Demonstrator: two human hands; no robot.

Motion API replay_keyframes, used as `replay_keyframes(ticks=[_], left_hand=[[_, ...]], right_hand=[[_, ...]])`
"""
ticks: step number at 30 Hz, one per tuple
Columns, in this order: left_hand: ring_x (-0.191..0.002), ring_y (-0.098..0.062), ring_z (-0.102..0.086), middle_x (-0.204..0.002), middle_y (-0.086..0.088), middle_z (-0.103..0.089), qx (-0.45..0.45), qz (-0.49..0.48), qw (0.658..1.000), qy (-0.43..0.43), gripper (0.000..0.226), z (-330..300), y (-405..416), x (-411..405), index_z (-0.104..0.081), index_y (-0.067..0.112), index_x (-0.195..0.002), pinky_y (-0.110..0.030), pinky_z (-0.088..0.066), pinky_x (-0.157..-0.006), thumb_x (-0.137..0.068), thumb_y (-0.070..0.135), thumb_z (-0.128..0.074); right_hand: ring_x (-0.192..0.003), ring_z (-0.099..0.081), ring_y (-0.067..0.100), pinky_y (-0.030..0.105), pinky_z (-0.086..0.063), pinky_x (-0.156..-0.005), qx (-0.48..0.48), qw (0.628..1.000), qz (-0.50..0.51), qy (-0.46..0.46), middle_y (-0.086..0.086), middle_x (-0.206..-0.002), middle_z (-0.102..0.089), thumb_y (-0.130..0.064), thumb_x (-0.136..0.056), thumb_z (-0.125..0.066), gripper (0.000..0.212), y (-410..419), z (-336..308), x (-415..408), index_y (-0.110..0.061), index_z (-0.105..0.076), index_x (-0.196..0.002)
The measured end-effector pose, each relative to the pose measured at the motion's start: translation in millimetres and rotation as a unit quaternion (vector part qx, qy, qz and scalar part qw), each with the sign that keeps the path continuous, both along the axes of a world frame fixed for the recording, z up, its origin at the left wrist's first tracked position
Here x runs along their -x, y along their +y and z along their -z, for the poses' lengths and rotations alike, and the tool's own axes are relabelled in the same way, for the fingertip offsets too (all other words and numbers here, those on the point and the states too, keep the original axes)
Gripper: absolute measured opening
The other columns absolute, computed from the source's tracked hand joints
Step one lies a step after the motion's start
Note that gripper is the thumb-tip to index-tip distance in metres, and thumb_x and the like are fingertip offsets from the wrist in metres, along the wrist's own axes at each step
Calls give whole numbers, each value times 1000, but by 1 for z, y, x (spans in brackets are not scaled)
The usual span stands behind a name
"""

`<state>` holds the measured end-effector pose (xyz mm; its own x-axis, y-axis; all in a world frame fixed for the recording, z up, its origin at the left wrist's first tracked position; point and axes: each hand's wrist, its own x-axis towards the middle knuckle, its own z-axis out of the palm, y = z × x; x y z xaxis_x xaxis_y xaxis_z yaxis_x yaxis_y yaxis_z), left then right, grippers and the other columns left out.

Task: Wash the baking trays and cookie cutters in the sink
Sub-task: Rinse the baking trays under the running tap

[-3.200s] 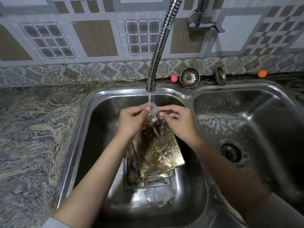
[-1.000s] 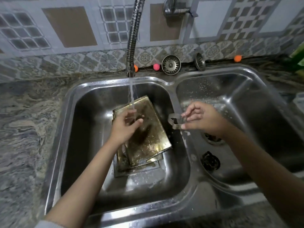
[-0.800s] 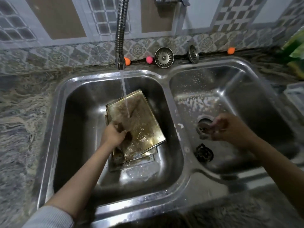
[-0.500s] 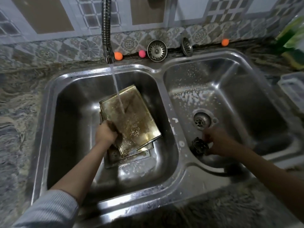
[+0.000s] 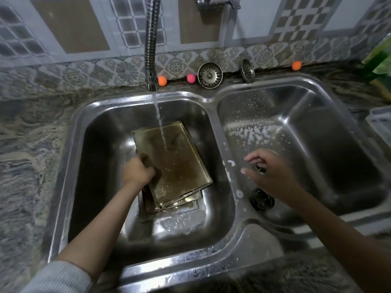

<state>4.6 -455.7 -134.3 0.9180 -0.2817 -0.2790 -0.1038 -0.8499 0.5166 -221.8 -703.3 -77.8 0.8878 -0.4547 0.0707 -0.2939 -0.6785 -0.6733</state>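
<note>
A stack of brownish baking trays lies in the left sink basin, with tap water running onto the top tray. My left hand grips the left edge of the top tray. Cookie cutters lie piled on the floor of the right sink basin, near its front left corner. My right hand hovers over that basin, fingers loosely spread and holding nothing.
A flexible metal faucet pours into the left basin. Two drain strainers and small orange and pink balls sit along the back ledge. A green packet and a plastic container stand at the right.
My right hand carried a cookie cutter from the left basin, set it down in the right basin, and lifted away empty. My left hand moved down onto the top tray's edge.
</note>
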Motion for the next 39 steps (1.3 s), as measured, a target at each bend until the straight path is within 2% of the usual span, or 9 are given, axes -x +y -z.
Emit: replay_keyframes(ticks=[4, 9, 14, 18, 23, 29, 31, 34, 39], left_hand=[[-92, -24, -64, -113, -10, -64, 90, -21, 996, 6, 43, -16, 4, 0, -55, 15, -128, -35, -55, -79, -85, 9, -58], [-102, -22, -65, -125, -6, -59, 291, -94, 945, 111, 48, -31, 5, 3, -54, 28, -125, -46, -57, -83, -87, 0, -59], [-102, -21, -61, -118, -2, -60, 400, -113, 901, 123, 48, -55, 10, 25, -55, 26, -124, -36, -52, -80, -91, -8, -47], [-109, -16, -59, -122, 2, -59, 420, -52, 900, 107, 51, -60, 12, 43, -55, 31, -119, -38, -48, -94, -91, -10, -47], [-105, -15, -59, -117, -2, -61, 465, -146, 867, 107, 53, -59, 16, 32, -58, 37, -113, -46, -47, -94, -91, -10, -48], [-112, -4, -52, -122, 14, -56, 448, -51, 888, 86, 50, -65, 10, 44, -57, 30, -121, -24, -41, -99, -90, -10, -50], [-91, 1, -56, -108, 11, -59, 456, -80, 884, 59, 53, -69, 7, 37, -58, 35, -114, -23, -46, -85, -89, -11, -51], [-87, -11, -60, -111, -3, -62, 454, -140, 878, 58, 55, -69, 22, 19, -60, 44, -110, -49, -52, -83, -90, -7, -52], [-90, -22, -55, -106, -16, -59, 454, -82, 885, 69, 54, -71, 11, 34, -59, 42, -112, -47, -50, -84, -90, -7, -51]], right_hand=[[-89, -62, 5, 16, -50, -80, -61, 995, -31, -77, -5, -93, -65, -14, -77, -77, 22, 39, -2, -36, -21, -65, -95], [-117, -51, 0, 16, -38, -98, -120, 985, -122, 1, -6, -128, -57, -26, -90, -63, 38, 92, 3, -72, -21, -56, -127], [-148, 9, 12, 46, 4, -118, 124, 962, -190, 151, -5, -161, 9, -55, -98, -28, 70, 96, 14, -127, -23, -2, -154], [-146, 20, 25, 53, 11, -113, 178, 955, -85, 222, 9, -159, 19, -56, -98, -16, 72, 87, 0, -182, -15, 7, -153], [-146, 18, 13, 47, 10, -116, 231, 909, -323, 130, -7, -159, 17, -44, -101, -22, 60, 125, -6, -156, -28, 3, -153], [-147, 13, 32, 58, 5, -115, 223, 952, -90, 189, 12, -160, 12, -53, -99, -19, 68, 80, -14, -190, -17, 0, -153], [-146, 17, 24, 60, 5, -116, 192, 953, -192, 134, 4, -160, 13, -51, -100, -20, 65, 106, -13, -180, -21, 4, -153], [-145, 20, 15, 48, 12, -115, 208, 922, -308, 106, -7, -158, 21, -52, -100, -21, 62, 107, -6, -154, -33, 10, -151], [-144, 23, 26, 60, 7, -115, 173, 961, -117, 179, 8, -159, 18, -51, -100, -18, 67, 86, -14, -188, -16, 2, -153]])
